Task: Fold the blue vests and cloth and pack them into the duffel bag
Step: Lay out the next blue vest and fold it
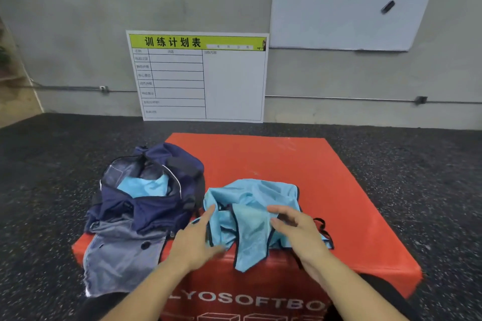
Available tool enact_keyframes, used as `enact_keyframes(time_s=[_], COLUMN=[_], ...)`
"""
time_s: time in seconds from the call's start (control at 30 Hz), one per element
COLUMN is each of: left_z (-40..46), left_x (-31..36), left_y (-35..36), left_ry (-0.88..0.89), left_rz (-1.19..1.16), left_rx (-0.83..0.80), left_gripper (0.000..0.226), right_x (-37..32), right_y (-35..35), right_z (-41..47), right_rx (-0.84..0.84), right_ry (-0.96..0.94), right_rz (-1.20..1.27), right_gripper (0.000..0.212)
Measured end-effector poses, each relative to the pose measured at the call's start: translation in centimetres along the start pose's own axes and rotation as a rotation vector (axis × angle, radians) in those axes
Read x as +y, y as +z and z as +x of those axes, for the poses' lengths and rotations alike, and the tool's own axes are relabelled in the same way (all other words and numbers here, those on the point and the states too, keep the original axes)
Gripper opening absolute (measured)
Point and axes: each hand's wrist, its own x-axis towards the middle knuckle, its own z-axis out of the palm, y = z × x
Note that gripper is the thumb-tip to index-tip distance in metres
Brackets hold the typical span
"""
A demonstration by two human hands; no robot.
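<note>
Step in hand, by judgement: folding a light blue mesh vest (250,216) on top of the red soft plyo box (326,190). To do it well, the vest should first be spread flat, since it lies bunched with its dark-trimmed straps twisted and its lower edge hanging over the near edge of the box. The loose black ties at its right side should be tucked inward before any fold, or they are likely to trail out during packing. Folds should be pressed flat with the palm; thin mesh tends to spring open.

Left hand (198,237): fingers extended and relaxed, resting on the vest's left edge, fingertips reaching onto the fabric. No grip is evident. Right hand (294,227): fingers loosely spread over the vest's right portion, touching or just above the fabric; no pinch is visible. The vest lies between and partly beneath both hands.

The navy duffel bag (146,190) sits just left of the vest, partly on the box, mouth open. A light blue item (146,186) already lies inside. A grey-blue cloth (122,255) drapes from beneath the bag over the box's left front corner, unfolded.
</note>
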Motion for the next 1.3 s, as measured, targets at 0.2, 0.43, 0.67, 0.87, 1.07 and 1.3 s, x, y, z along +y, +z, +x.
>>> enact_keyframes(time_s=[0.2, 0.43, 0.67, 0.87, 1.07, 1.3], left_z=[1.0, 2.5, 4.3, 4.4, 4.3, 3.1], left_x=[1.6, 3.8, 9.2, 12.7, 17.3, 19.7], left_y=[0.5, -6.4, -20.0, -22.5, -29.7, -32.2], left_ry=[-0.018, 0.011, 0.188, 0.139, 0.286, 0.336], left_rz=[-0.413, -0.789, -1.217, -1.134, -1.330, -1.277], left_rx=[0.077, 0.200, 0.217, 0.048, 0.153, 0.060], left_gripper=[0.067, 0.033, 0.028, 0.035, 0.037, 0.054], right_x=[0.1, -1.8, -19.4, -20.9, -29.8, -33.8], right_y=[-1.1, 0.0, -6.0, -7.9, -10.7, -11.8], right_z=[1.9, 1.9, 5.4, 3.7, 5.1, 4.2], right_rx=[0.087, -0.093, -0.106, -0.302, -0.165, -0.142], right_ry=[0.100, 0.179, -0.122, -0.052, -0.216, -0.212], right_rz=[0.437, 0.151, 0.215, -0.054, 0.321, 0.267], right_gripper=[0.032, 0.038, 0.037, 0.041, 0.048, 0.048])
